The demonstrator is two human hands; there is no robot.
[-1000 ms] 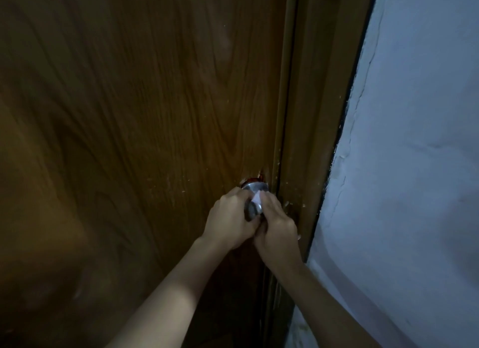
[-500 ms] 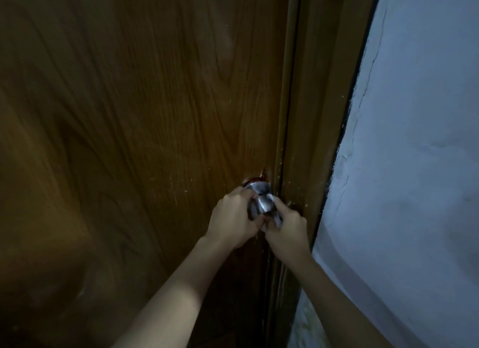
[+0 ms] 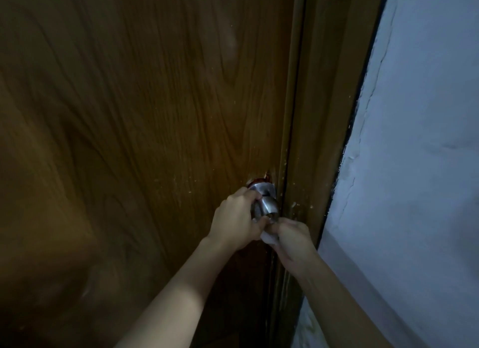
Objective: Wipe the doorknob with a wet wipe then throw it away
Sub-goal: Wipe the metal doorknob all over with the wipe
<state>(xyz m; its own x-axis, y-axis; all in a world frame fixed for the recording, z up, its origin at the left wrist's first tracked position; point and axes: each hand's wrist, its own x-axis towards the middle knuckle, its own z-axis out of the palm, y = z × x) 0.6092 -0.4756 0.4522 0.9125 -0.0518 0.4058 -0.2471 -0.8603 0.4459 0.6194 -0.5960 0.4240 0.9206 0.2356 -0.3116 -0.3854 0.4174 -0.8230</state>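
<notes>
A round silver doorknob [image 3: 268, 205] sticks out of a dark brown wooden door [image 3: 142, 140], close to the door's right edge. My left hand [image 3: 237, 219] wraps around the knob's left side and holds it. Just below the knob's front end is my right hand [image 3: 293, 240], closed on a crumpled white wet wipe [image 3: 268, 237]. Only a small part of the wipe shows between the two hands. The knob's upper and right surfaces are uncovered.
The brown door frame [image 3: 329, 114] runs up right beside the knob. A pale blue-white wall [image 3: 420, 166] with cracked paint fills the right side. The scene is dim.
My right hand with the wipe has slid down from the top of the knob to below its front end, uncovering the metal. My left hand has kept its hold on the knob.
</notes>
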